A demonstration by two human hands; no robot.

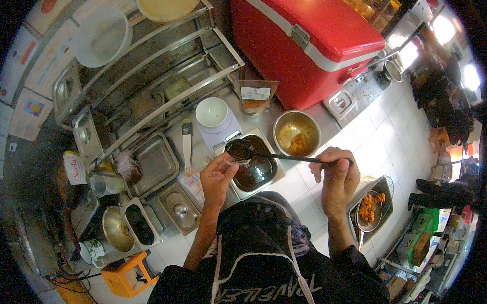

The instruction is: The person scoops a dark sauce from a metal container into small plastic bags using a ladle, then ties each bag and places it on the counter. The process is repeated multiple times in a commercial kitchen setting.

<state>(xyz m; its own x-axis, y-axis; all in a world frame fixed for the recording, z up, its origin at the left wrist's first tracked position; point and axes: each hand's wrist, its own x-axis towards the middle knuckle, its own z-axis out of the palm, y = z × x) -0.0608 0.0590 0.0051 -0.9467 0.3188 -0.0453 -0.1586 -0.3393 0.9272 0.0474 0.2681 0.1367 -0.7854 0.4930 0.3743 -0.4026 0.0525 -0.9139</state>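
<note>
In my left hand (215,181) is a small clear plastic cup (243,163), held over a rectangular steel food pan (281,175) of dark, glossy sauce (252,180). My right hand (337,175) grips the long handle of a black ladle (283,156). The ladle's bowl sits at the cup's mouth and hides part of the cup; dark sauce seems to be in it. Beyond the pan stands a digital kitchen scale (220,137) with a white bowl (212,112) on top. A round steel bowl (283,113) with orange-brown residue stands right of the scale.
A large red cooler (263,52) stands behind a pouch of brown powder (253,102). Left are a spatula (186,144), a steel tray (159,157), a lidded pan (171,213) and a metal rack (177,97). Fried pieces (368,208) lie in a strainer at right. An orange stool (122,278) is at lower left.
</note>
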